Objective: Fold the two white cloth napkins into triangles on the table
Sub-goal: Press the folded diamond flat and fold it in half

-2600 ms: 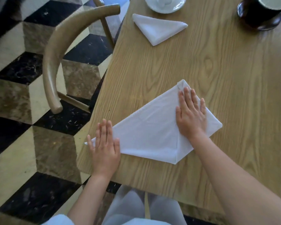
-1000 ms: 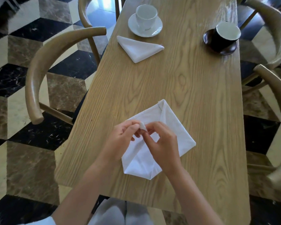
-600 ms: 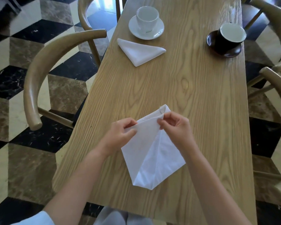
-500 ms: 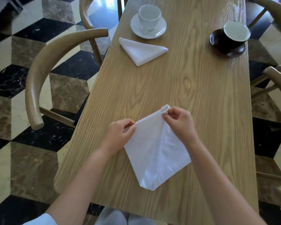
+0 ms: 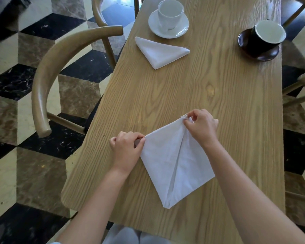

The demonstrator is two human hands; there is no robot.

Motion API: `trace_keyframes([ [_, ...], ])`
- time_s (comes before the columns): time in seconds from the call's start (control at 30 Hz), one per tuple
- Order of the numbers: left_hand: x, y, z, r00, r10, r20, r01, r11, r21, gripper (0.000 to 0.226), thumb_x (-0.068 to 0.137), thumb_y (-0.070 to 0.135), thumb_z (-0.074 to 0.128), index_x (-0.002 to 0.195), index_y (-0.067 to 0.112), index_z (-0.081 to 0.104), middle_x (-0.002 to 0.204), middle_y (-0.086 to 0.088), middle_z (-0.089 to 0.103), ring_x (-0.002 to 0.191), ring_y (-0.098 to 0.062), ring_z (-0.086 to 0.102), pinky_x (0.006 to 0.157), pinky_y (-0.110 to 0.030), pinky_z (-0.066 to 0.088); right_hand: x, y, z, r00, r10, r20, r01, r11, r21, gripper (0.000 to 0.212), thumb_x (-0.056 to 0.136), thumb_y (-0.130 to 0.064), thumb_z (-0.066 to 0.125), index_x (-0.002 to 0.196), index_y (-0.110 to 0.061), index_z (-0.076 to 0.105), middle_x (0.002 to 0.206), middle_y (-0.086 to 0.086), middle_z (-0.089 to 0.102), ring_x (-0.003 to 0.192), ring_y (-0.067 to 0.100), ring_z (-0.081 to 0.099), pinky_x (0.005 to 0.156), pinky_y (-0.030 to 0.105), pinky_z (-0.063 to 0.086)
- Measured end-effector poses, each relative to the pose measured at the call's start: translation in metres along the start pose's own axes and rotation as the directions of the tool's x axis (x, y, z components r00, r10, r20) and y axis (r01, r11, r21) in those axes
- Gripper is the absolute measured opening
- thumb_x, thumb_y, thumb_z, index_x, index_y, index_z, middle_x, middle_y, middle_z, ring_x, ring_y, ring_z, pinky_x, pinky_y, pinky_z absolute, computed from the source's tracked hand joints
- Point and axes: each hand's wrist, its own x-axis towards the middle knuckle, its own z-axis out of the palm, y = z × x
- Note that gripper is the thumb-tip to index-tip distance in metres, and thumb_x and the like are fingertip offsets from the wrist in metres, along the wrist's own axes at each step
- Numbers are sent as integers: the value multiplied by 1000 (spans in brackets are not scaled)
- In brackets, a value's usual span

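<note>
The near napkin (image 5: 174, 161) lies part-folded on the tabletop (image 5: 227, 106), a crease running down its middle; the left hand (image 5: 126, 149) pinches its left corner and the right hand (image 5: 200, 126) is closed on the top corner. The far napkin (image 5: 161, 51) is already a triangle beside the white cup (image 5: 170, 14). Uneven pulling could skew the edges or spring the loose flap open, spoiling the triangle. The right fingertips hide the top corner, so layer alignment there cannot be judged, and the chairs are cut off
</note>
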Motion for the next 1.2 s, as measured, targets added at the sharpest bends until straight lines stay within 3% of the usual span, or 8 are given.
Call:
trace_keyframes([
  [0.27, 0, 0, 4, 1000, -10, -21, 9, 998, -61, 7, 83, 22, 67, 77, 25, 65, 74, 13, 60, 78, -10, 47, 72, -27, 19, 3, 5, 9, 1000, 0, -4, 1, 995, 97, 6, 84, -24, 59, 81, -24, 53, 81, -8, 56, 78, 9, 50, 79, 29, 23],
  [0.37, -2, 1, 5, 1000, 6, -31, -8, 999, -54, 5, 84, 21, 66, 79, 22, 65, 76, 12, 61, 79, -12, 48, 73, -28, 24, 0, 6, 10, 997, -27, -66, 32, 997, 70, 18, 83, -24, 60, 100, -20, 57, 96, 0, 59, 95, 18, 54, 82, 33, 29],
  [0.47, -3, 1, 7, 999, 29, -38, -31, 999, -38, 4, 84, 20, 66, 80, 20, 65, 77, 10, 61, 80, -14, 50, 73, -29, 27, -11, 9, 11, 912, -351, -210, 320, 932, -171, 44, 89, -24, 53, 131, -15, 49, 134, 8, 51, 127, 27, 43, 97, 41, 33],
  [0.63, -4, -2, 10, 993, 78, -90, -76, 997, 27, 10, 79, 15, 70, 88, 17, 67, 86, 3, 59, 86, -21, 53, 79, -32, 30, -14, 29, 22, 873, -446, 196, 486, 820, -302, 56, 98, -42, 22, 149, -23, 10, 158, -5, 4, 143, 9, -8, 118, 41, 1],
  [0.77, 1, -9, 11, 958, 277, -75, -251, 936, 248, 48, 86, 22, 60, 132, 12, 49, 138, -9, 48, 131, -25, 38, 106, -50, 20, -10, 38, 29, 879, -414, 236, 472, 828, -303, 60, 94, -49, 9, 149, -25, 2, 153, -14, -12, 140, 2, -14, 118, 39, -4],
  [0.9, 21, 12, 25, 708, 644, 289, -706, 643, 296, 59, 94, 36, 35, 146, 12, 24, 154, -7, 22, 143, -19, 17, 113, -53, 9, -10, 38, 30, 880, -414, 231, 469, 833, -294, 59, 94, -45, 11, 149, -24, 0, 152, -15, -13, 140, 3, -14, 117, 39, -5],
  [1.0, 22, 16, 38, 512, 640, 573, -851, 470, 235, 63, 94, 45, 23, 148, 12, 12, 156, -6, 9, 144, -19, 8, 114, -51, 7, -11, 39, 30, 882, -407, 235, 464, 838, -289, 57, 97, -39, 17, 149, -25, 1, 153, -14, -11, 140, 2, -12, 117, 38, -5],
  [1.2, 7, 2, 26, 206, 645, 736, -960, 279, 24, 62, 96, 49, 18, 149, 21, 5, 157, 1, 2, 145, -16, 0, 116, -45, -7, -10, 39, 29, 883, -415, 217, 464, 839, -284, 56, 99, -34, 27, 149, -24, 4, 157, -10, -1, 144, 8, -3, 117, 39, -2],
])
